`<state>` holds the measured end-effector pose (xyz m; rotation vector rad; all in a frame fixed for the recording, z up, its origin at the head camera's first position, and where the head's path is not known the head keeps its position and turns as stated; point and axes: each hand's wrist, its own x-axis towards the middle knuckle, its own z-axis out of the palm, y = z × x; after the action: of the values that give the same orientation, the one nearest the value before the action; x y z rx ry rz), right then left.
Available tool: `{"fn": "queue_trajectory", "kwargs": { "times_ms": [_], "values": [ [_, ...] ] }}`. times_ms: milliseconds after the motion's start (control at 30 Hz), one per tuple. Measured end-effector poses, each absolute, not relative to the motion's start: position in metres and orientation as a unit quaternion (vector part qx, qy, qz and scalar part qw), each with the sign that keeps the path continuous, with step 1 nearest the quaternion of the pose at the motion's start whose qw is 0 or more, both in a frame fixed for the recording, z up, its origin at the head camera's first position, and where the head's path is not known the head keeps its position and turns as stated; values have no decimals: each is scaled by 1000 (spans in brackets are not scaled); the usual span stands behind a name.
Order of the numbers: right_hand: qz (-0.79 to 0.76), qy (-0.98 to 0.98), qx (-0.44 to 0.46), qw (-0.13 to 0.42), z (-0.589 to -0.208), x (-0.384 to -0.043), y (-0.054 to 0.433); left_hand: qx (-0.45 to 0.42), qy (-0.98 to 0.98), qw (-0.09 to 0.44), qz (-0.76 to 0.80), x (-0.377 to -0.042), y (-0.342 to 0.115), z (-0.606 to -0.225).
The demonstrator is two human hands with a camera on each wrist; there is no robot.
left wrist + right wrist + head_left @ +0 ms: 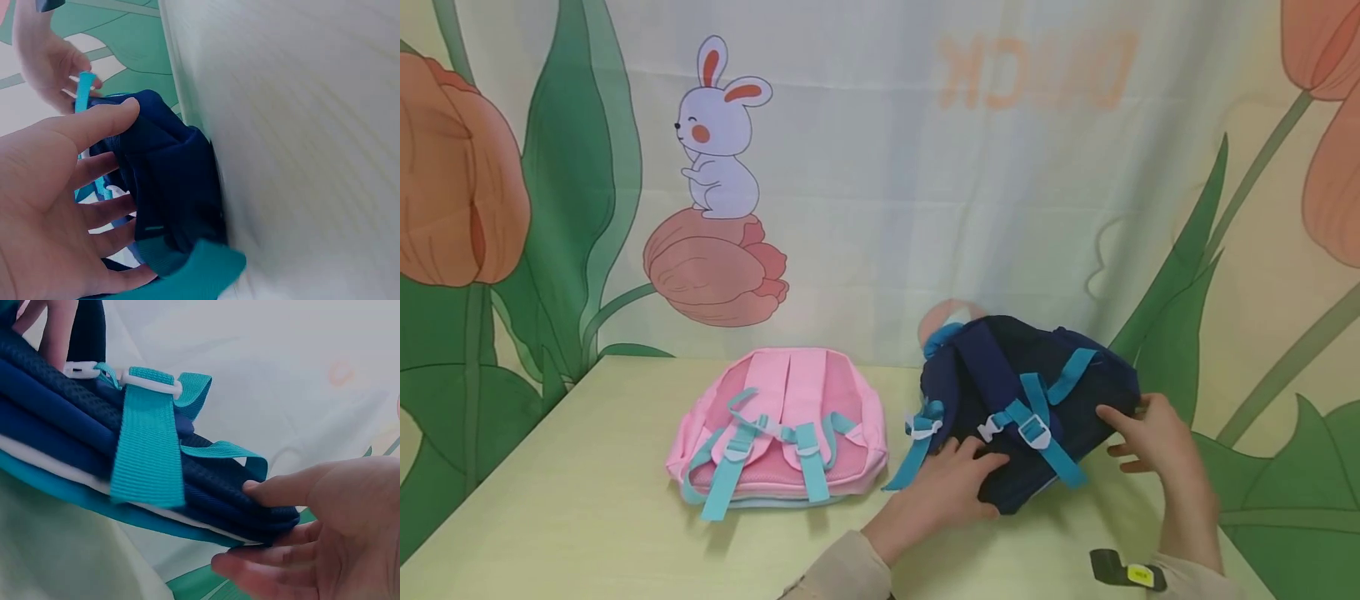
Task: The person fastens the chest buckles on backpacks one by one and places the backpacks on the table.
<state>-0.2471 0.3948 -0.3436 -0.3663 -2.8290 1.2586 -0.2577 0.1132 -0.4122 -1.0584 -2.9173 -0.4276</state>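
Observation:
A dark navy backpack (1075, 400) with turquoise straps and white buckles leans tilted on the table, its strap side facing me. My right hand (1161, 442) grips its right-hand edge. In the right wrist view, that hand (331, 531) has its thumb on the upper side and fingers beneath. My left hand (936, 492) touches the lower left part with spread fingers. The left wrist view shows this hand (56, 200) against the navy fabric (178, 169), fingers fairly straight and partly hidden behind it. A turquoise strap (150, 444) hangs over the side in the right wrist view.
A pink backpack (857, 417) with mint straps sits left of the navy one, straps facing me. Both are on a pale yellow-green table (587, 467). Behind hangs a curtain (865, 208) printed with tulips and a rabbit. A black-and-yellow device (1138, 575) sits at my right wrist.

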Motion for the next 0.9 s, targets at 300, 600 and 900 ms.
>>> {"fn": "queue_trajectory", "kwargs": {
  "times_ms": [300,600,900],
  "values": [
    [372,-919,-84,-100,-363,-249,411,-355,-924,-5,-140,-263,106,-409],
    [359,-923,-68,-123,-383,-259,401,-331,-927,-80,-156,-272,100,-406],
    [365,-917,-61,-153,-392,-263,393,-330,-928,-81,-151,-276,93,-407]
  ]
}}
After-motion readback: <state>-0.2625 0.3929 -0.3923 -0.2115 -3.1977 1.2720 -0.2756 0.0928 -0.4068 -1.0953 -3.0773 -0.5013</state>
